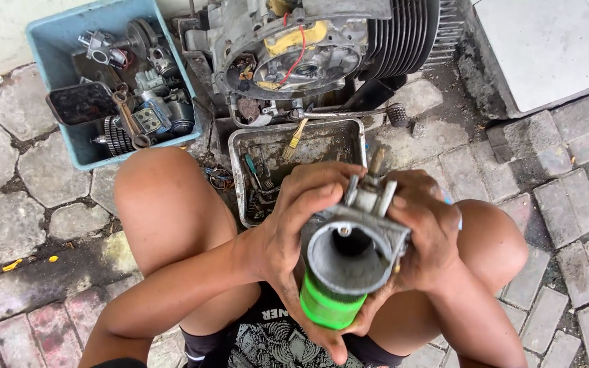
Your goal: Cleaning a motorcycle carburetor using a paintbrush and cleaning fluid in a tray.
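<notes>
A grey metal carburettor (357, 235) with a round open throat and a bright green collar (328, 307) at its near end is held up between my knees. My left hand (294, 235) wraps its left side and underside. On its right side sits my right hand (427, 232), fingers curled over the top fittings. Both hands are smeared with grease.
A small engine (322, 48) with cooling fins stands on the paving ahead. In front of it lies a metal tray (240, 163) with small tools and a brush. A blue plastic tub (56, 41) of gears and parts sits at the left. A concrete slab (553, 48) is at the right.
</notes>
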